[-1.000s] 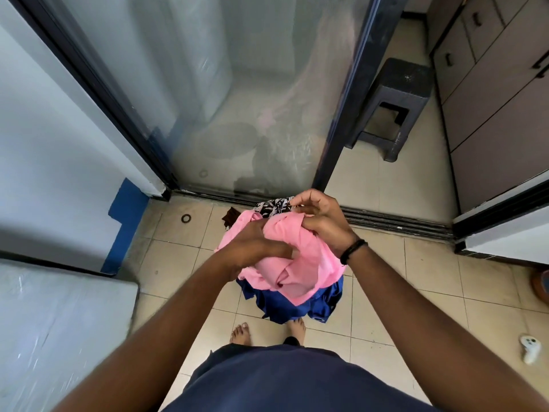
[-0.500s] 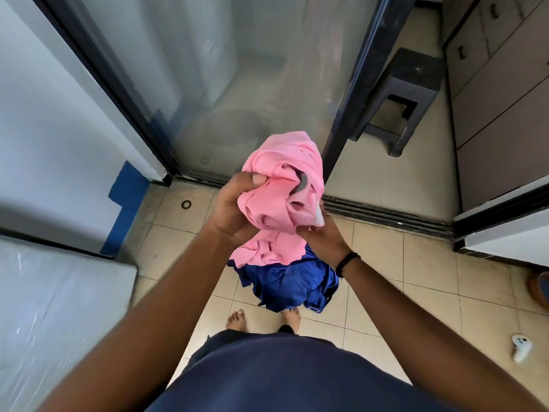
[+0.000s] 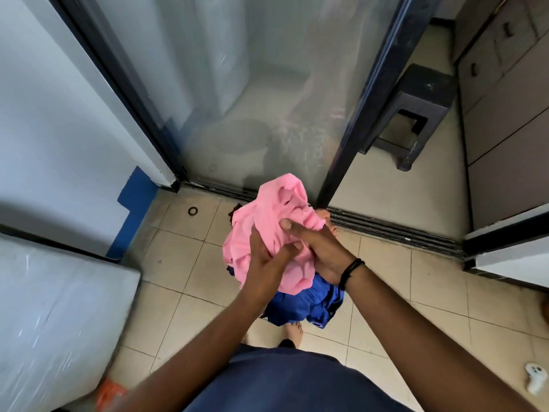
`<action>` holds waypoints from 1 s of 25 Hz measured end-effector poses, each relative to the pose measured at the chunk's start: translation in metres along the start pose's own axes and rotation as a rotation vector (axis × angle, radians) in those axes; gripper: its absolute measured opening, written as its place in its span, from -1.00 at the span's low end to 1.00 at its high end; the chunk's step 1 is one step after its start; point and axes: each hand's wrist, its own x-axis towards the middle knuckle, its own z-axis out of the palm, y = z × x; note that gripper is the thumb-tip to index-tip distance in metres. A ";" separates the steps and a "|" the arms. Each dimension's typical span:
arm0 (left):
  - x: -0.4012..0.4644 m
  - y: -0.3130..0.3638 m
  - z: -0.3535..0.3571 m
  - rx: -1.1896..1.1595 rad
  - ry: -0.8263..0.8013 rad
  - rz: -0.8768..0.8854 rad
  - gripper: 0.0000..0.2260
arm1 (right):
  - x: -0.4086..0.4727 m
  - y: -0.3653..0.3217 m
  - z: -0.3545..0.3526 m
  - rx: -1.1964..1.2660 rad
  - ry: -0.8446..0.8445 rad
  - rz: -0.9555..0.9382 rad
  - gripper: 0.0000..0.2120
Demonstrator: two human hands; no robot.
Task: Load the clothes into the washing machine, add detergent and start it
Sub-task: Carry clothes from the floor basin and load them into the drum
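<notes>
Where beige tiled floor (image 3: 190, 281) meets glass sliding door (image 3: 267, 84), stool (image 3: 416, 99).

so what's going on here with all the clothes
A person stands on a tiled floor by a sliding glass door, bunching up laundry. The left hand and the right hand both grip a pink garment, with a blue garment hanging beneath it. Nothing has gone into a washing machine yet.
</notes>
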 end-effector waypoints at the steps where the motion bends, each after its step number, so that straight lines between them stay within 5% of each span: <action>1: 0.002 -0.003 -0.006 0.114 -0.018 0.028 -0.27 | 0.003 -0.002 -0.009 -0.042 -0.018 -0.045 -0.44; 7: 0.024 0.026 -0.072 0.712 0.239 0.203 -0.06 | 0.030 -0.010 -0.045 -0.998 0.103 -0.356 -0.49; 9: 0.038 0.045 -0.072 0.972 0.048 0.257 0.23 | 0.029 -0.006 -0.039 -1.474 -0.047 -0.433 -0.50; 11: 0.054 0.053 -0.062 1.313 -0.203 0.283 0.41 | 0.023 0.002 -0.022 -1.770 -0.207 -0.699 -0.59; 13: 0.063 0.052 -0.054 1.395 -0.492 0.225 0.43 | 0.015 0.010 -0.007 -1.784 -0.324 -0.932 -0.73; 15: 0.065 0.046 -0.053 1.225 -0.670 0.104 0.36 | 0.010 0.020 -0.006 -1.745 -0.301 -1.050 -0.74; 18: 0.051 0.038 -0.047 1.348 -0.547 0.146 0.22 | 0.005 0.040 -0.014 -1.696 -0.211 -1.071 -0.78; 21: 0.037 0.020 -0.046 1.476 -0.329 0.361 -0.04 | -0.002 0.042 -0.017 -1.380 -0.086 -0.873 -0.72; 25: 0.026 0.001 -0.063 1.363 -0.162 0.596 -0.50 | 0.006 0.012 -0.023 -0.811 -0.039 -0.314 -0.37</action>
